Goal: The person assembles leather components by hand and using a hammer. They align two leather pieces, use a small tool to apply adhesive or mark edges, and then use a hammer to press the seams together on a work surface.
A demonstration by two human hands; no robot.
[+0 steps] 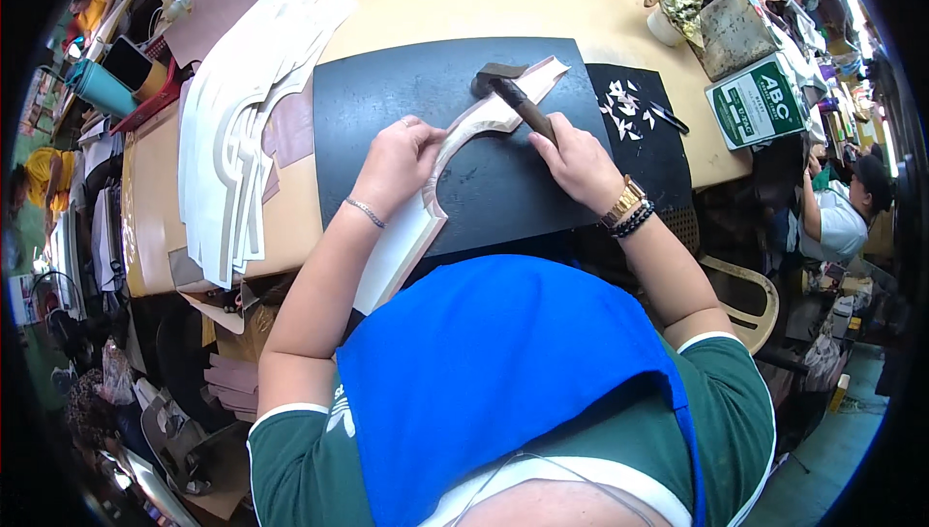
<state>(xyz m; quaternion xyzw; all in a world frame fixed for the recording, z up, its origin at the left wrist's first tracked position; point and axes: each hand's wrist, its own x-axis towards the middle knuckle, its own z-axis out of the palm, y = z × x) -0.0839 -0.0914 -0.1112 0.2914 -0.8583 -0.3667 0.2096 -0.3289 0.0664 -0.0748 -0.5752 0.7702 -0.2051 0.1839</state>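
A curved cream-and-white panel (472,124), apparently leather or a similar sheet with its edges turned over, lies across a black board (373,91). Its lower end hangs over the near table edge beside my blue apron. My left hand (399,157) is closed with thumb and fingers pinching the panel's left edge near its middle. In my right hand (581,167) is a hammer (523,103), gripped by its dark handle. The hammer's head rests on or just above the panel's upper part; I cannot tell whether they touch.
At left lies a stack of similar white panels (218,150). A black mat (668,164) at right holds small white scraps (624,106) and a black pen-like tool (670,119). Beyond stand a green-and-white can (758,103) and a white tub (665,28). A co-worker (834,215) sits far right.
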